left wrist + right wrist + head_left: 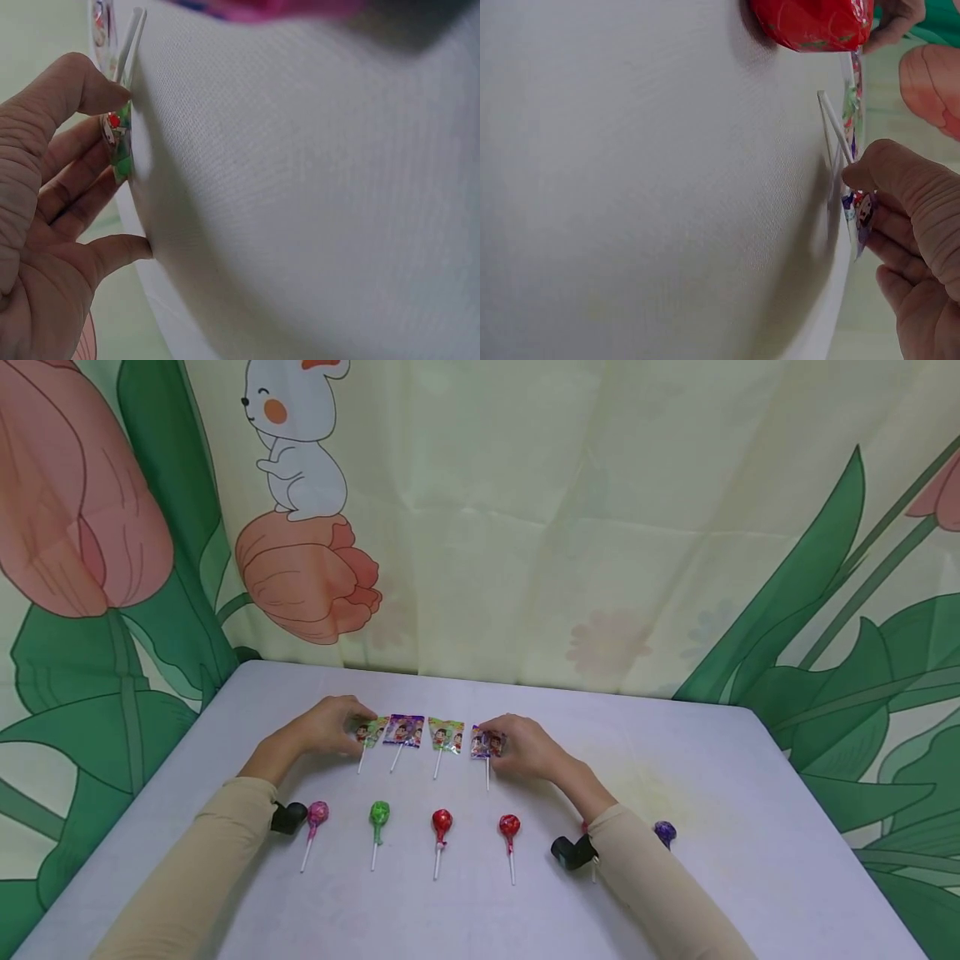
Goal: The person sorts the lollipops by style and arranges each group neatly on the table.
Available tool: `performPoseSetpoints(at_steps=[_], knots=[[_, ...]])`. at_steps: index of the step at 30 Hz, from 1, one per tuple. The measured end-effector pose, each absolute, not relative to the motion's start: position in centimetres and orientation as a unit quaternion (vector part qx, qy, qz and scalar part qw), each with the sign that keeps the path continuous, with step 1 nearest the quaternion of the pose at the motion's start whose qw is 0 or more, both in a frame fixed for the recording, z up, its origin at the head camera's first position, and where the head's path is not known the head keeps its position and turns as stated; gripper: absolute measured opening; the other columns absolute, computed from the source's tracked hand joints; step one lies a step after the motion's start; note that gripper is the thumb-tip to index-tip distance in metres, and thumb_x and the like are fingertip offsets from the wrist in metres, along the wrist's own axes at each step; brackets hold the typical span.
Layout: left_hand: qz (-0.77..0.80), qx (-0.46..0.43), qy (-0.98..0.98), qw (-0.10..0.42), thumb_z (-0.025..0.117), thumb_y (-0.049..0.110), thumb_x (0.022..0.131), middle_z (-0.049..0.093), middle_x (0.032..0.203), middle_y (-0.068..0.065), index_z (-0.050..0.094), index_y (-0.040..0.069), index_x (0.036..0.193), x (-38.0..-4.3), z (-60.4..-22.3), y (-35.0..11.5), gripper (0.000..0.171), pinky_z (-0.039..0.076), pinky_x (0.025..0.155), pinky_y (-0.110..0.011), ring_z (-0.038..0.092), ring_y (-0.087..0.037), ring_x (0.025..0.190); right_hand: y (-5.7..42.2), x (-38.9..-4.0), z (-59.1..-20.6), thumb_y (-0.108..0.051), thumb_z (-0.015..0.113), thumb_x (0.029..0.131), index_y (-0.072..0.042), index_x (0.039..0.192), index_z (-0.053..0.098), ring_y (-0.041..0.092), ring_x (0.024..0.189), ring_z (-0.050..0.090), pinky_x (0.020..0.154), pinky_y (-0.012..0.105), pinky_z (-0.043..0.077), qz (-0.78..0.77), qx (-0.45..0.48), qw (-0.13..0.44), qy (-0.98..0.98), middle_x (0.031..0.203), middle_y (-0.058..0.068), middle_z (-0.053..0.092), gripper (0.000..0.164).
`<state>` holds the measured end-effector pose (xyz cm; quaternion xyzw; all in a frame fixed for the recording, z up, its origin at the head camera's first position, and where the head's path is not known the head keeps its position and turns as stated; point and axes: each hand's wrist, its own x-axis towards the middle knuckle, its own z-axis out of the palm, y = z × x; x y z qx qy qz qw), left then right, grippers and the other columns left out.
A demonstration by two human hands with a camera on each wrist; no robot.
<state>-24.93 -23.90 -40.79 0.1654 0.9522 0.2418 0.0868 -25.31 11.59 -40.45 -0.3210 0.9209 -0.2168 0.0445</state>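
Four flat-wrapped lollipops lie in a row at the back of the table. My left hand point(333, 727) is at the left end, fingers and thumb about a green-wrapped flat lollipop point(371, 730); the left wrist view shows its printed wrapper point(120, 142) between them. At the right end, my right hand point(528, 747) pinches a purple-wrapped flat lollipop point(486, 742), its white stick point(835, 124) pointing toward the front of the table. Between the hands lie another purple flat lollipop point(404, 730) and another green one point(447, 735).
Nearer the front is a row of round lollipops: pink point(318, 812), green point(379, 813), red point(442, 821), another red point(509, 825) and purple point(665, 832). My right forearm mostly covers one more. A printed curtain point(525, 527) hangs behind the white table point(405, 918).
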Motion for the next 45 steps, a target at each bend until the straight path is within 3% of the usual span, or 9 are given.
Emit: performPoseSetpoints(at_steps=[28, 45], knots=[[0.241, 0.162, 0.953, 0.092, 0.087, 0.013, 0.077, 0.065, 0.121, -0.014, 0.067, 0.001, 0.131, -25.1, -41.0, -24.0, 0.059, 0.045, 0.107, -0.056, 0.057, -0.034, 0.118, 11.2, -25.4, -40.6, 0.0, 0.075, 0.081, -0.001, 0.132, 0.066, 0.029, 0.124, 0.059, 0.11, 0.046, 0.046, -0.236, -0.319, 0.063, 0.915, 0.131, 0.013, 0.067, 0.052], [0.235, 0.165, 0.953, 0.092, 0.087, 0.014, 0.076, 0.065, 0.116, -0.012, 0.067, 0.0, 0.131, -25.0, -40.7, -23.9, 0.06, 0.048, 0.104, -0.054, 0.058, -0.032, 0.112, 13.6, -22.2, -39.5, -0.006, 0.075, 0.086, -0.004, 0.136, 0.064, 0.035, 0.128, 0.058, 0.109, 0.054, 0.044, -0.253, -0.322, 0.023, 0.912, 0.133, 0.016, 0.066, 0.05]])
